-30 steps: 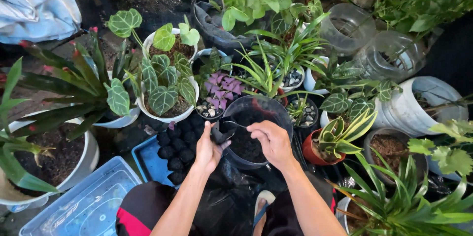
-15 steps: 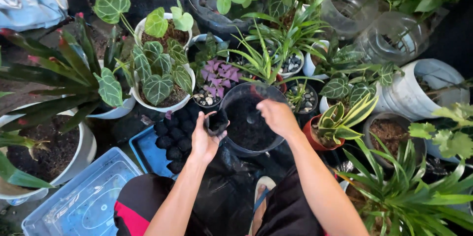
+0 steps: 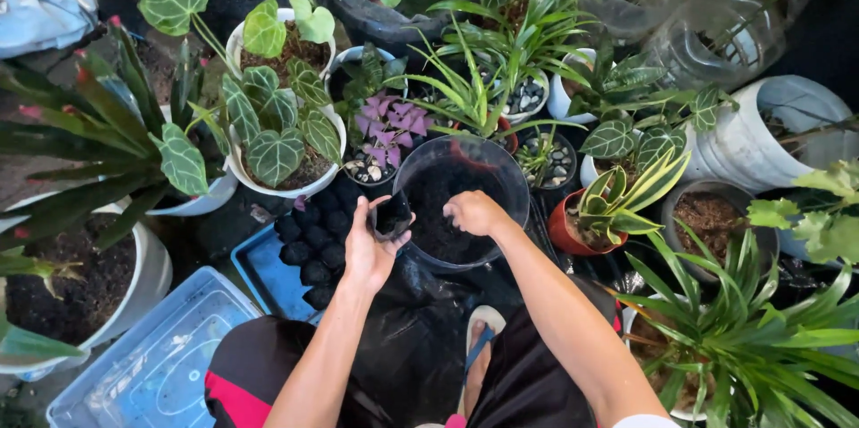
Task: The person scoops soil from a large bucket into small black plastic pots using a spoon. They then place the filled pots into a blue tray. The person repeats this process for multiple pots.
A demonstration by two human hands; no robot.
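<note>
Head view: soil going from a bowl into a small black bag, among crowded pots.

Left hand [image 3: 371,254] is closed round a little black bag [image 3: 392,216], fingers wrapped under and beside it with its mouth turned up, held just at the left rim of the clear bowl [image 3: 514,179]. Right hand [image 3: 472,212] is down inside the bowl, knuckles up and fingers curled into the dark soil [image 3: 438,231]; whether it grips a spoon or only soil I cannot tell. To do this well, keep the bag's mouth open and close against the bowl's rim, so spilled soil falls back in. Filled black bags [image 3: 313,245] sit in a blue tray [image 3: 259,278] just left of the bowl, with a clear tub [image 3: 161,365] at the lower-left corner of the ground.
</note>
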